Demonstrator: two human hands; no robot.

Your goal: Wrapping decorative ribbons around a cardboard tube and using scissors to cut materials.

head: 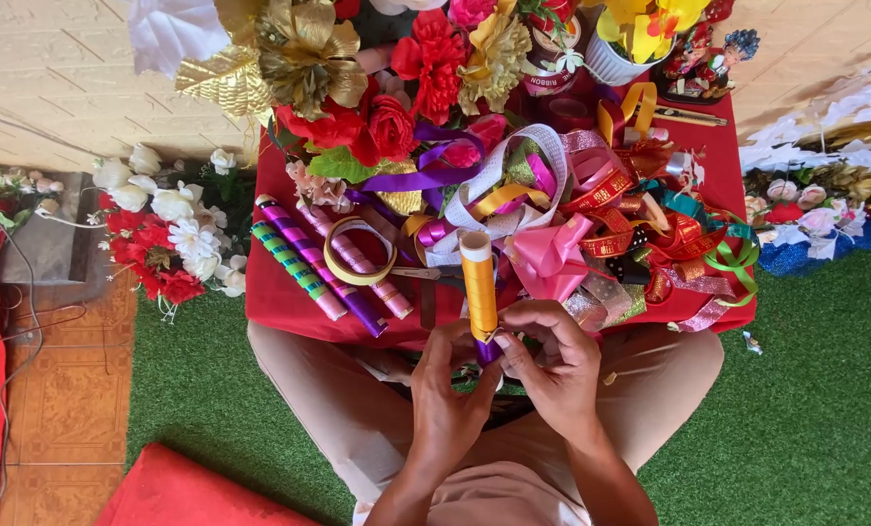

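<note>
Left hand (452,390) and right hand (552,365) raised together above the lap, both closed in a pinch on the purple lower end of an orange-wrapped stick (478,292). Stick held nearly upright, upper end tilted away over the near edge of the table (270,302). Fingertips (510,353) of the right hand pressed against the purple wrapping, just beside the left thumb.

Beyond the hands, on the red-covered table: three ribbon-wrapped sticks (323,268) lying side by side at the left, striped green, purple and pink. Just beside them, a flat yellow ribbon roll (359,251). At the right, a loose heap of ribbons (630,239) in pink, red, gold and green.

Farther back: an arrangement of red and gold artificial flowers (377,88). On the green turf at the left, well apart from the table, a bunch of white and red flowers (168,234).
</note>
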